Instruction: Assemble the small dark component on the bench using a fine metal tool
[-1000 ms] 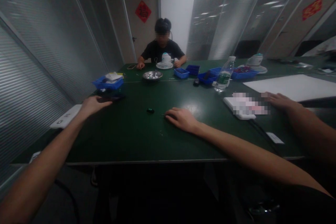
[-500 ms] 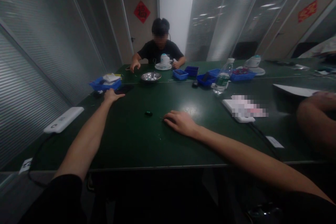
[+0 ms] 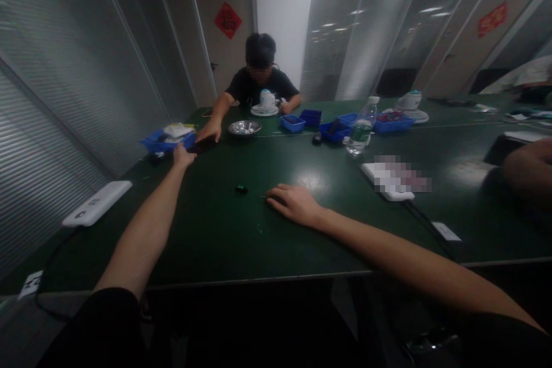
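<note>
My left hand (image 3: 184, 156) reaches far forward beside a blue basket (image 3: 168, 141) holding white and yellow items. It is closed at the edge of a dark flat object (image 3: 203, 150), its fingers partly hidden. A co-worker's hand (image 3: 211, 130) extends over that object's far side, close to mine. My right hand (image 3: 297, 202) rests on the green table with fingers bent together, and a thin stick-like piece (image 3: 263, 196) pokes out at the fingertips. Left of it lies a small black device (image 3: 241, 189) with a green mark.
Across the table (image 3: 241, 247) sits a person behind a white fan-like device (image 3: 265, 104). A metal bowl (image 3: 244, 128), blue trays (image 3: 293, 123) and a water bottle (image 3: 363, 129) stand farther back. White power banks (image 3: 97, 202) with cables lie on both sides. Another person's arm (image 3: 528, 169) is at right.
The co-worker's hand has come forward from beyond the bowl to the dark flat object. My left hand has shifted slightly, its thumb less spread. My right hand has stayed in place.
</note>
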Demonstrator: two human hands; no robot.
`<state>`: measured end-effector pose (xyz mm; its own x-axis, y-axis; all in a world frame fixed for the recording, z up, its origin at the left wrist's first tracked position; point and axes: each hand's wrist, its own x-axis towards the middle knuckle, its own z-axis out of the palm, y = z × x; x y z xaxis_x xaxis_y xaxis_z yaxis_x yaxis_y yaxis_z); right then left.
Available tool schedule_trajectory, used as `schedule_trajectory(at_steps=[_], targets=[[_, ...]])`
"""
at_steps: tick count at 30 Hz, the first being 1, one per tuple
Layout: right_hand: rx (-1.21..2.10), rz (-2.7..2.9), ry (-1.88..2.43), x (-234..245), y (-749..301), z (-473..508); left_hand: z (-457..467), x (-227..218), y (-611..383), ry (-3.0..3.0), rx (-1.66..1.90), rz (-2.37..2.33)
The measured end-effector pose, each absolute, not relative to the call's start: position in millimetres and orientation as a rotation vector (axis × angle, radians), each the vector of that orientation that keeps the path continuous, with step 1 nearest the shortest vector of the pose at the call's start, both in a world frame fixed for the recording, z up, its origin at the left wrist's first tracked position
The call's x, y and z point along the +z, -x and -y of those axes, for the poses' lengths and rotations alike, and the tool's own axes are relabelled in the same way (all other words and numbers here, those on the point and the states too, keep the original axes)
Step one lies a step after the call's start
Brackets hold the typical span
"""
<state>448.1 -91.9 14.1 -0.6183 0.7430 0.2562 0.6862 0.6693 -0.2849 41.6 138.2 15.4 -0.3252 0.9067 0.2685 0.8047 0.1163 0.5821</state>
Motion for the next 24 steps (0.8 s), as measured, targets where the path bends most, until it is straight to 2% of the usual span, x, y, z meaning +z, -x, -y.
schedule_trajectory(at_steps=[4,9,16,24], targets=[[0.193,2.534,1.131,11,-448,91,-105,2,-55,-1.917,0.959,-2.137],[0.175,2.534,1.147,10,-447,90,-37,-2,-95,-2.325,0.856,-1.595],[0.169,2.514,1.112,12,-446,92,18,12,-136,-2.348,0.62,-1.0],[0.124,2.511,1.116,10,-445,91,29,5,-173,-2.337,0.617,-0.794]])
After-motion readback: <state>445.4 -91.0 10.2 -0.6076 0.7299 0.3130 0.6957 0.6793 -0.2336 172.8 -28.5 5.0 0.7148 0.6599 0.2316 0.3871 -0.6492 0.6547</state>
